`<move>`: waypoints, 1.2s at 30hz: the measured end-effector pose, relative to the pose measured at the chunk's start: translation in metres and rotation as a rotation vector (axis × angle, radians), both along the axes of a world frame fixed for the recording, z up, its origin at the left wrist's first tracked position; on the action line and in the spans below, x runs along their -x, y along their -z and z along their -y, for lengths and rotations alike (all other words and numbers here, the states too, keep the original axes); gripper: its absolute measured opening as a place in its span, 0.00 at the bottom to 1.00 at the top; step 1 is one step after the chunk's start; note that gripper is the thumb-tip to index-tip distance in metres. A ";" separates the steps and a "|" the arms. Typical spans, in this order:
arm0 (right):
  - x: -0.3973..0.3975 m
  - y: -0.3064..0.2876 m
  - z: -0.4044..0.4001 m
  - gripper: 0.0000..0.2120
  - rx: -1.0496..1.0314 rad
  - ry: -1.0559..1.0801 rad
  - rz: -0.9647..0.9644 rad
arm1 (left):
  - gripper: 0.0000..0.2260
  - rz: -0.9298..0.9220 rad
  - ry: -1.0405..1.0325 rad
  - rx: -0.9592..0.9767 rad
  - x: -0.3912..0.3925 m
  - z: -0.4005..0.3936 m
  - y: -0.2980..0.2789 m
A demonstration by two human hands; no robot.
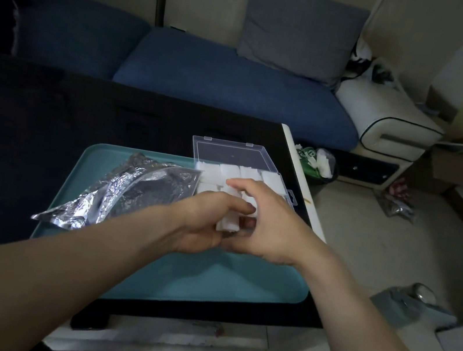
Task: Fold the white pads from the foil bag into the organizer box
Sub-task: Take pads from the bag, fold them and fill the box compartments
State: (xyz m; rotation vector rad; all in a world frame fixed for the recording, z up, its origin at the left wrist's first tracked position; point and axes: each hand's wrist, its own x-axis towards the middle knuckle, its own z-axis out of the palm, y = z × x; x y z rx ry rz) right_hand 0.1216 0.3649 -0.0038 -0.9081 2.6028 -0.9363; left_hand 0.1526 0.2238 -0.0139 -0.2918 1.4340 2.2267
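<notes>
At the left of the teal tray (145, 277) we saw the foil bag (127, 188), crumpled and silver, lying open-mouthed toward the centre of the frame with one corner hanging over the tray's left rim. Just right of it, at the centre, our left hand (204, 223) curled around a white pad (228, 222), thumb on top and fingers beneath. Our right hand (268, 224) met it from the other side, fingers bent over the same pad, so the pad sat pinched between both hands. Most of the pad was hidden by the fingers; we could not tell how far it was folded. It looked soft, thick and plain white. Behind the hands, toward the upper right of the tray, the clear organizer box (289, 195) lay with its lid (230, 155) open, holding rows of white pads (236, 173), its near part covered by our right hand.
</notes>
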 end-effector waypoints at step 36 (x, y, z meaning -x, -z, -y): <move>0.057 0.018 -0.060 0.11 1.020 0.656 0.173 | 0.12 -0.846 -0.086 0.979 0.007 -0.009 0.014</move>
